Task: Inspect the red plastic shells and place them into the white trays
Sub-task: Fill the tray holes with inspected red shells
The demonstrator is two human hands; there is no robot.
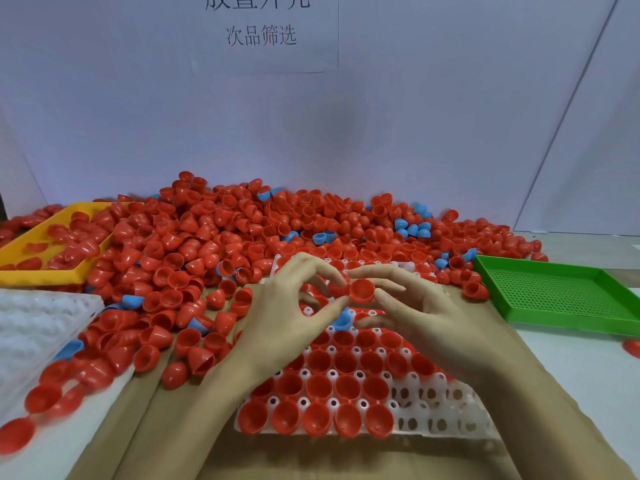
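Cardboard-topped table [194, 445], white tray [446, 410] half hidden by hands, red shell [362, 291] pinched

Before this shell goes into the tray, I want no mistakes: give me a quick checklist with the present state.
1. Red shell held: ok, pinched by left hand and right hand.
2. Shell free of defects: cannot tell.
3. White tray has free pockets: ok, on its right side.
4. Only red in tray: not ok, a blue shell sits there.
5. Green tray holds rejects: cannot tell.
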